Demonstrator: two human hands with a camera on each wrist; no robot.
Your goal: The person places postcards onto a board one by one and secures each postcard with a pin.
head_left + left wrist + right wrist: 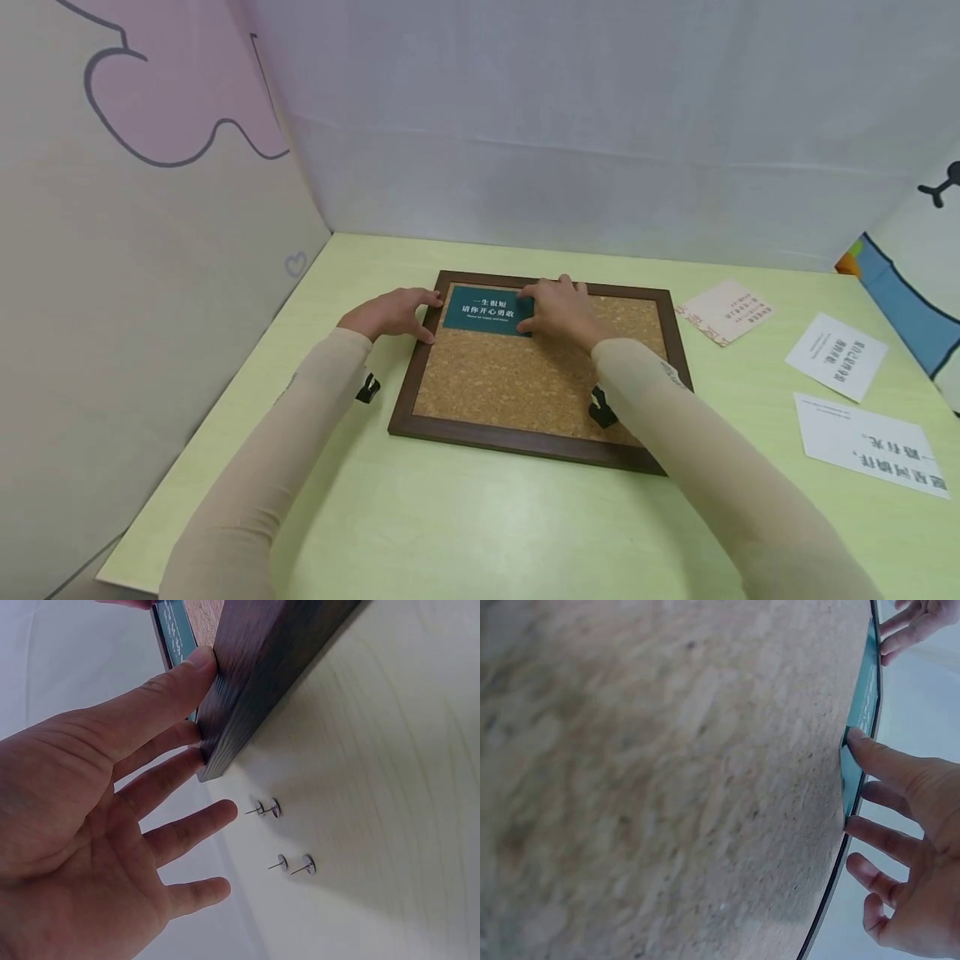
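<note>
the green card (480,310) is being touched by the right hand (566,312) on the cork board (487,375), in the far left corner, just inside the dark frame (420,367). the right thumb and fingers are being spread apart over the card's right end; contact is being made by the tips, and no pinch is being shown. the frame's left side is being touched by the left hand (390,312) near that same corner, its fingers being held apart and nothing being clamped. for neat placing, the card's upper and left edges are probably best being judged against the inner lines of the frame, while the board is being steadied lightly from the side. gentle, even pressure is likely being called for, since thin card is easily being creased by a hard thumb; whether the right end is being bowed is not being shown clearly. care is also being asked of the left hand's loose fingers: four pins (309,864) are being carried, points up, by the table (420,517) near them, and a prick is being risked by a careless drop.
</note>
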